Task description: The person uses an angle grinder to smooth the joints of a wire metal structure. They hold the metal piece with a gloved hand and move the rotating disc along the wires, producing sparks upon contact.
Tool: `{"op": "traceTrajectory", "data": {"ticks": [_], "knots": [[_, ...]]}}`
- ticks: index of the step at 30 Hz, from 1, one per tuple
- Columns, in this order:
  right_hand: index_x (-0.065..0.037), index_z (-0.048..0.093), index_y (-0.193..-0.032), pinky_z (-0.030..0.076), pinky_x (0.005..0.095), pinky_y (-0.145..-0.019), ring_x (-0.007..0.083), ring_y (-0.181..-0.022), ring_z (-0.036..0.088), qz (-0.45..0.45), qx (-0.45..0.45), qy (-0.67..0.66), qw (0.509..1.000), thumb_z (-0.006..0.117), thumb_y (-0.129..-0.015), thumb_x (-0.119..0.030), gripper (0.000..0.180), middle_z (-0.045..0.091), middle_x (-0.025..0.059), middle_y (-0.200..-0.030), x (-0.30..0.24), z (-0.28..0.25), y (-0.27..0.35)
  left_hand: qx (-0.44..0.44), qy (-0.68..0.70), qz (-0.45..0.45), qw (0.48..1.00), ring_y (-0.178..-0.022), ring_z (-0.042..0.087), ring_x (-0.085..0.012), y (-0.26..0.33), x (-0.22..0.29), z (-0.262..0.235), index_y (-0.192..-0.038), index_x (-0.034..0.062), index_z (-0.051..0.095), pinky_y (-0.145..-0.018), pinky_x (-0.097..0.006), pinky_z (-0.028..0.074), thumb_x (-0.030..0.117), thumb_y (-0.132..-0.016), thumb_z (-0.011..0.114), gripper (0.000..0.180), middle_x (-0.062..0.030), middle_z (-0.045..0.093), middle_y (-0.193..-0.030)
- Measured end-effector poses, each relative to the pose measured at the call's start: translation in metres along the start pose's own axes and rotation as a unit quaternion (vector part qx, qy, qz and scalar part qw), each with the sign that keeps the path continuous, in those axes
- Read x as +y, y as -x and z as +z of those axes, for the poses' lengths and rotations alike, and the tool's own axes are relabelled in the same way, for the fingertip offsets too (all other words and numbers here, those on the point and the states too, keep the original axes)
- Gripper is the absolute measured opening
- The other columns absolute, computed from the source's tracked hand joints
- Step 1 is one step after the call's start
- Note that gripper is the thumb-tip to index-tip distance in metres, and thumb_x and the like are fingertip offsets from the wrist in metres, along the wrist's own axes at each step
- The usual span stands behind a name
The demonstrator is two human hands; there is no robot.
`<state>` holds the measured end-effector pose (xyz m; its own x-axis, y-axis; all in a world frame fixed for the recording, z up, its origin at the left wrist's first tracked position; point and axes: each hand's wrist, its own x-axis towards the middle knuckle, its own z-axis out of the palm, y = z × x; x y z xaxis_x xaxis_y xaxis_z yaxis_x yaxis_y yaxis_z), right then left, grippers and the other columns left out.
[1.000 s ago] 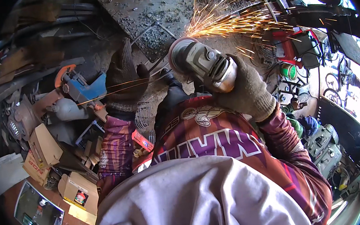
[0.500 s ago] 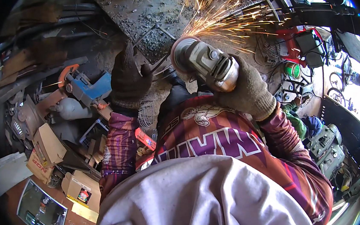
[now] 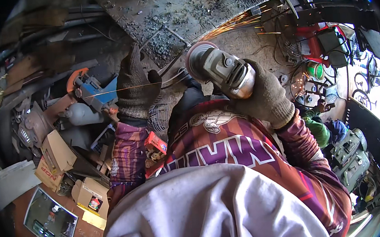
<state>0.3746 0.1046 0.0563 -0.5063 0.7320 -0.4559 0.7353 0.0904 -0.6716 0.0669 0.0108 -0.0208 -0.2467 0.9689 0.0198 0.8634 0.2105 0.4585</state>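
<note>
My right hand (image 3: pixel 267 94), in a grey knit glove, is wrapped round the body of an angle grinder (image 3: pixel 229 72). The grinder's round disc (image 3: pixel 198 63) lies close to the corner of a bent thin metal rod (image 3: pixel 176 36). A narrow stream of orange sparks (image 3: pixel 229 26) flies off to the upper right. My left hand (image 3: pixel 137 89), in a dark knit glove, grips the rod's near side, with the thumb toward the grinder. Its fingertips are partly hidden, and I cannot tell whether disc and rod touch.
A metal plate (image 3: pixel 216 1) strewn with grit lies ahead. To the left are a blue and orange tool (image 3: pixel 99 91), a grey cylinder (image 3: pixel 81 114) and cardboard boxes (image 3: pixel 90 197). At right are a green can (image 3: pixel 315 70), a red-framed item (image 3: pixel 308 45) and another person (image 3: pixel 320 132) working low.
The wide spray of sparks has shrunk to a thin stream. The grinder has shifted slightly right and down, while my left hand keeps nearly the same place.
</note>
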Motion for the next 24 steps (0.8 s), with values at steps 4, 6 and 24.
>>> {"op": "traceTrajectory", "data": {"ticks": [4, 6, 24], "knots": [[-0.003, 0.055, -0.141, 0.057, 0.0425, -0.099, 0.0320, -0.114, 0.072, 0.024, -0.018, -0.005, 1.000, 0.097, -0.063, -0.029, 0.092, 0.073, 0.0176, -0.123, -0.016, -0.006, -0.003, 0.026, -0.031, 0.028, 0.999, -0.119, 0.063, -0.0418, 0.001, 0.001, -0.001, -0.152, -0.0057, 0.038, -0.103, -0.049, 0.052, 0.010, -0.080, 0.070, 0.081, -0.0277, 0.060, -0.132], [-0.003, 0.055, -0.141, 0.057, 0.0427, -0.099, 0.0328, -0.115, 0.072, 0.005, 0.000, -0.027, 1.000, 0.097, -0.063, -0.030, 0.093, 0.073, 0.0183, -0.123, -0.013, -0.002, -0.006, 0.012, -0.023, 0.017, 1.000, -0.118, 0.064, -0.0418, 0.001, 0.002, -0.002, -0.153, -0.0057, 0.038, -0.102, -0.049, 0.053, 0.010, -0.081, 0.070, 0.081, -0.0278, 0.061, -0.130], [-0.002, 0.054, -0.142, 0.056, 0.0447, -0.100, 0.0379, -0.119, 0.069, -0.002, -0.022, 0.018, 1.000, 0.098, -0.064, -0.036, 0.095, 0.071, 0.0211, -0.125, -0.020, -0.007, -0.002, 0.090, -0.041, 0.073, 0.992, -0.112, 0.067, -0.0393, 0.008, -0.015, 0.018, -0.157, -0.0025, 0.036, -0.093, -0.049, 0.057, 0.025, -0.087, 0.074, 0.084, -0.0241, 0.061, -0.127]]}}
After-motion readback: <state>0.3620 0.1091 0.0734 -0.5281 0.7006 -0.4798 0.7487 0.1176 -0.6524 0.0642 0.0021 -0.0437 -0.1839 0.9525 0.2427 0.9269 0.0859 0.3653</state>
